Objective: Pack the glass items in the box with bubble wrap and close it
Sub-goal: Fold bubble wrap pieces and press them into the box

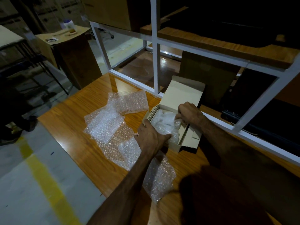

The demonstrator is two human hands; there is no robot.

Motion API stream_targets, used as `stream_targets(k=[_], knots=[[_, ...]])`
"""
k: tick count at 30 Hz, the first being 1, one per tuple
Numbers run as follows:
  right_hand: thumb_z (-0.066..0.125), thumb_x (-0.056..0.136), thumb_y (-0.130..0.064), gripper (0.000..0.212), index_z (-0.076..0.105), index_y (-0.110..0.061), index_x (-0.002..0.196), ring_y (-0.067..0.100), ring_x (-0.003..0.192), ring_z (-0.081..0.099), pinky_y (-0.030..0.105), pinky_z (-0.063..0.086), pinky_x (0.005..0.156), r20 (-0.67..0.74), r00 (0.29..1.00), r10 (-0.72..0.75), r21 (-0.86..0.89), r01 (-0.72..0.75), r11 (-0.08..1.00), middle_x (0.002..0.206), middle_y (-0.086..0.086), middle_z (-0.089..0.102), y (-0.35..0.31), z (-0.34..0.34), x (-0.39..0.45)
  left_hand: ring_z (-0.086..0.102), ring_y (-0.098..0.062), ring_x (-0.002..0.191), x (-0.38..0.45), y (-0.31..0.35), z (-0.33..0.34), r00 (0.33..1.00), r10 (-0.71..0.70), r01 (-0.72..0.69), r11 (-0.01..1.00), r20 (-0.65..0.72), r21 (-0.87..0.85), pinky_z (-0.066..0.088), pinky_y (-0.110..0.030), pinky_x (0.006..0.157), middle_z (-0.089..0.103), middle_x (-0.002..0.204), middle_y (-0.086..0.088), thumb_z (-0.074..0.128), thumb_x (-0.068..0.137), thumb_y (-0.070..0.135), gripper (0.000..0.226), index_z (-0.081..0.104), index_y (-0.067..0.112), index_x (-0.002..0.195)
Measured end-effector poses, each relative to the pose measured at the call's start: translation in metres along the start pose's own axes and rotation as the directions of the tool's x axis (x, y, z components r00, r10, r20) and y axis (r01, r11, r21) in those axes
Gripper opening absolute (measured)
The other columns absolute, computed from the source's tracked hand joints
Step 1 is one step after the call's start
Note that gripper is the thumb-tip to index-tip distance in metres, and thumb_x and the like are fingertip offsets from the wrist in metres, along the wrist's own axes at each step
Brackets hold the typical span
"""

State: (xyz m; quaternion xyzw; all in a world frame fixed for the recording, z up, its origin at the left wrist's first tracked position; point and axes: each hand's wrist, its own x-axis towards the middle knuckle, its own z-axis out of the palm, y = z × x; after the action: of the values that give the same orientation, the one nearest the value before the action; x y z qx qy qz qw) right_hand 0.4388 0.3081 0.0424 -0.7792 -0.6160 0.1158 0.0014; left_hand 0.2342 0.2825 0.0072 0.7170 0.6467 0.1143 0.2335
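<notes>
- Nearest to me, one loose sheet of bubble wrap (159, 177) is lying on the table (73, 127) under my left forearm, close to the near edge.
- Far to the left, beyond the table, a tall cardboard carton (71, 51) is standing on the floor with a white bottle (69, 25) sitting on top of it.
- More bubble wrap sheets (112, 122) are lying spread and overlapping across the middle of the table, left of the box.
- My left hand (150, 135) is resting on the near-left wall of the box, fingers fairly straight, thumb reaching over the rim onto the wrap inside; its grip is spread, not curled round anything.
- That open cardboard box (177, 146) is sitting on the table toward the right, its lid (183, 91) standing up at the back against the white frame (156, 62), and a side flap lying out to the right.
- A bubble-wrapped bundle (167, 122) is filling the inside of the box; I cannot make out the glass through the wrap.
- My right hand (190, 112) is reaching into the far-right end of the box, fingers curled down and pinching the wrap of the bundle.
</notes>
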Motion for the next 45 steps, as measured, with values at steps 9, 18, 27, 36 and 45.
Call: stream_targets(k=[9, 18, 27, 36, 45], knots=[[0.059, 0.105, -0.014, 0.026, 0.064, -0.009, 0.130, 0.030, 0.122, 0.065, 0.042, 0.054, 0.098, 0.077, 0.996, -0.041, -0.345, 0.065, 0.937, 0.133, 0.013, 0.066, -0.011, -0.002, -0.017, 0.024, -0.039, 0.153, 0.000, 0.003, -0.002, 0.998, -0.046, 0.048, 0.997, 0.037, -0.052, 0.029, -0.066, 0.117, 0.027, 0.164, -0.017, 0.086, 0.055, 0.079, 0.140, 0.018, 0.014, 0.159], [0.061, 0.102, -0.029, 0.031, 0.063, -0.012, 0.128, 0.027, 0.117, 0.065, 0.046, 0.053, 0.102, 0.221, 0.974, 0.040, -0.313, 0.032, 0.949, 0.127, 0.009, 0.068, -0.015, -0.019, -0.028, 0.012, -0.040, 0.158, 0.003, 0.006, -0.001, 0.994, -0.078, 0.087, 0.989, 0.081, -0.120, 0.022, -0.069, 0.121, 0.015, 0.170, -0.016, 0.090, 0.056, 0.074, 0.141, 0.014, 0.023, 0.163], [0.062, 0.105, -0.025, 0.022, 0.079, -0.017, 0.115, 0.015, 0.104, 0.069, 0.038, 0.057, 0.091, -0.096, 0.995, 0.013, 0.414, 0.028, 0.910, 0.119, -0.001, 0.077, -0.044, -0.004, -0.109, 0.052, -0.025, 0.132, -0.042, -0.072, -0.027, 0.958, 0.187, -0.228, 0.957, -0.218, -0.180, 0.041, -0.057, 0.112, 0.059, 0.142, -0.005, 0.069, 0.088, 0.060, 0.056, 0.064, 0.028, 0.133], [0.063, 0.106, -0.026, 0.018, 0.081, -0.021, 0.107, -0.001, 0.092, 0.065, 0.023, 0.052, 0.080, -0.057, 0.996, 0.065, 0.644, -0.013, 0.765, 0.103, -0.012, 0.076, -0.112, 0.071, -0.190, 0.054, -0.026, 0.126, -0.063, -0.178, -0.028, 0.918, 0.313, -0.341, 0.936, -0.246, -0.084, 0.046, -0.057, 0.102, 0.065, 0.134, -0.007, 0.062, 0.096, 0.042, 0.039, 0.072, 0.020, 0.128], [0.062, 0.107, -0.027, 0.019, 0.080, -0.021, 0.108, 0.003, 0.098, 0.067, 0.034, 0.056, 0.088, -0.027, 0.997, -0.067, 0.650, 0.068, 0.757, 0.110, -0.010, 0.077, -0.162, 0.084, -0.164, 0.054, -0.032, 0.125, 0.010, -0.227, -0.062, 0.943, 0.209, -0.211, 0.977, -0.257, 0.018, 0.047, -0.056, 0.100, 0.063, 0.135, -0.013, 0.054, 0.103, 0.044, 0.040, 0.069, 0.018, 0.130]])
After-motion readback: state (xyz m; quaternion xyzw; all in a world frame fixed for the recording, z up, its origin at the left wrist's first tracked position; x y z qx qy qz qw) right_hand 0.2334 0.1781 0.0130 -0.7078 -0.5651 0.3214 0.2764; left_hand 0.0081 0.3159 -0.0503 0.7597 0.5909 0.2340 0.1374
